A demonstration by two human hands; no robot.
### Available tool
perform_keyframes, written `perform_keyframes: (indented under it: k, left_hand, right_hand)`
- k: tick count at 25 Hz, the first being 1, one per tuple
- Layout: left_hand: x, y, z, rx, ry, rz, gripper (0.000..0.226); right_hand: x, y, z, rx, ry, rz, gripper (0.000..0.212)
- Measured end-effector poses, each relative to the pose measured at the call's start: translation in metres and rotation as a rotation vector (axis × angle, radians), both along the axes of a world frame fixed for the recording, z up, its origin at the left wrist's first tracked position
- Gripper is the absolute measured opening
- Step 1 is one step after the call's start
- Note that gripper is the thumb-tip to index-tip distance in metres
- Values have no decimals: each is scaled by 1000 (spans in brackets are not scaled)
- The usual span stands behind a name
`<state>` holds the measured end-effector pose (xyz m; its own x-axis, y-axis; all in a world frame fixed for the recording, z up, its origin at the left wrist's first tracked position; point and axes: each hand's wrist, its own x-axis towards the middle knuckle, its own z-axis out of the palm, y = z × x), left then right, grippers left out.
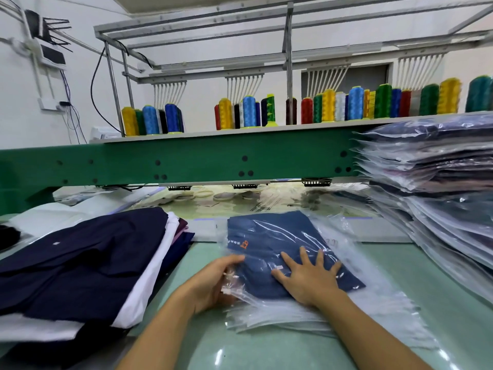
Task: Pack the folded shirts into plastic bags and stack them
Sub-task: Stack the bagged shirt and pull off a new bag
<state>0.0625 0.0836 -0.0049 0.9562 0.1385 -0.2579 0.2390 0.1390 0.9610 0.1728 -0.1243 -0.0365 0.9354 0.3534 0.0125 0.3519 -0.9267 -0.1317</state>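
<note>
Shirt (pixel 269 244), one, blue, centre, in bag (pixel 330 233); how far in unclear. Left hand (pixel 217 280) grips bag edge; right hand (pixel 310 277) flat, fingers spread, on shirt. Bagged stack (pixel 440 182), 3 o'clock, cropped, uncountable. Folded pile (pixel 88 263), 9 o'clock.

Illumination is bright, even and cool-white; the main source cannot be identified. Shadows are soft and faint. White glare streaks cross the clear plastic bag (pixel 282 233) just beyond the right hand (pixel 309 276). Small bright specks sit on the glossy pale green table (pixel 210 352) nearer the camera than that hand. A lit strip glows under the long green metal machine beam (pixel 186 161) well beyond the hand. Wide-angle distortion bows the beam and stretches the frame edges. The right hand is sharp; the far background is slightly soft.
</note>
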Motion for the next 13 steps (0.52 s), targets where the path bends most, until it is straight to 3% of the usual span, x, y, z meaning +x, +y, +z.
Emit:
perform_keyframes:
  k: [3,8,11,13]
  left_hand:
    - [2,-6,-2,122,21,82,18]
    - [2,-3,-2,31,14,82,25]
    - [8,-6,-6,96,21,130,35]
    - [12,-10,-10,188,4,236,31]
  right_hand:
    - [6,-5,4,8,22,-59,78]
    - [-2,-4,10,111,-84,-73,65]
    - [-17,3,15,342,-239,176,50]
    - [-32,13,19,475,-208,377,41]
